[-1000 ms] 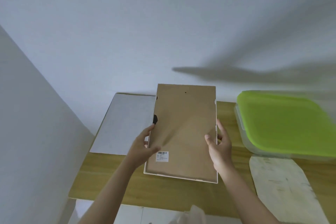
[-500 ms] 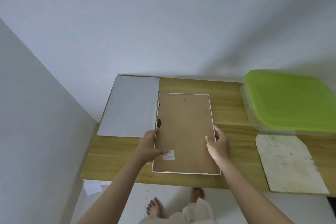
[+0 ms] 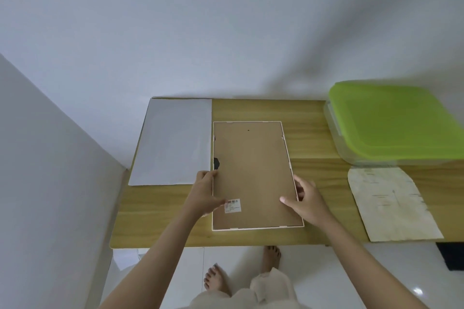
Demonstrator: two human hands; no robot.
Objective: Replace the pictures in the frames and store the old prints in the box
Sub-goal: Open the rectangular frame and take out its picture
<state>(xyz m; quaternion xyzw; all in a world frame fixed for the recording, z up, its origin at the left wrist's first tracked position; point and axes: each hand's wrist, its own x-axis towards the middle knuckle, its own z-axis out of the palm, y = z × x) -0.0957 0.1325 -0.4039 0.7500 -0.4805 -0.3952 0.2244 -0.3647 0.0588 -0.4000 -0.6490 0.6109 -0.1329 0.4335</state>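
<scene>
The picture frame [image 3: 253,173] lies face down and flat on the wooden table [image 3: 311,138], brown backing board upward, between the two hands. The left hand [image 3: 204,194] grips the frame's left edge near the lower end: the thumb lies across the backing board just beside the barcode sticker [image 3: 232,206], and the fingers rest at the outer side of the edge. The right hand [image 3: 307,199] holds the right edge at a similar height, thumb extended onto the backing board and fingers curled at the outer side of the rim. A white sheet [image 3: 173,142] lies flat on the table beyond the left hand, its right edge just beside the frame's left edge. A clear storage box with a green lid [image 3: 391,125] sits closed, well beyond and outward of the right hand. A worn, cream-coloured print [image 3: 391,204] lies flat outward of the right hand, apart from the frame and just nearer than the box.
</scene>
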